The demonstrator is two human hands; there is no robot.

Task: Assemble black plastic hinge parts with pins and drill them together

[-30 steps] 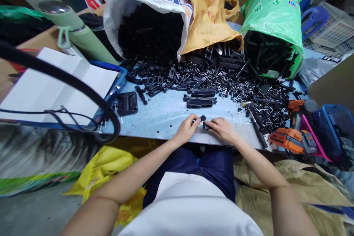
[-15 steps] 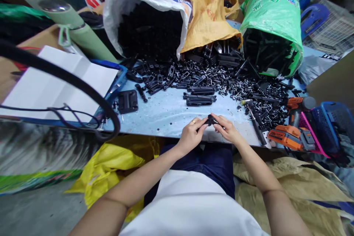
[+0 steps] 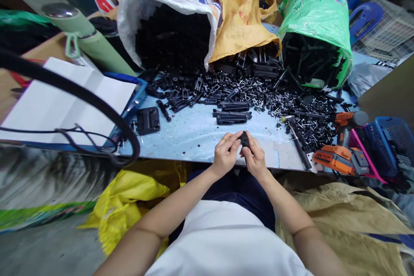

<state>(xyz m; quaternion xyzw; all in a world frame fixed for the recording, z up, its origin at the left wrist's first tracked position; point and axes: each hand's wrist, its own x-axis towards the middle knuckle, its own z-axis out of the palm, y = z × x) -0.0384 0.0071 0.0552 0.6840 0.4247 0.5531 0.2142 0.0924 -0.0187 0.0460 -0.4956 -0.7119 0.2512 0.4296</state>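
Note:
My left hand [image 3: 225,153] and my right hand [image 3: 254,157] meet above the front edge of the pale blue table [image 3: 194,131]. Both pinch one small black plastic part [image 3: 245,139] between their fingertips, held just off the table. A ring shows on a left finger. Behind my hands lie two long black assembled pieces [image 3: 232,116], and beyond them spreads a heap of small black parts and screws [image 3: 258,90].
Three sacks of black parts stand at the back: white [image 3: 168,17], yellow [image 3: 242,13], green [image 3: 318,21]. An orange cordless drill [image 3: 344,155] lies at the right with a blue basket [image 3: 388,142]. A black hinge plate [image 3: 148,120], white paper [image 3: 64,99] and a green flask [image 3: 87,39] sit left.
My hands lifted from the table surface, came together and turned inward, both gripping the small black part that had lain between them.

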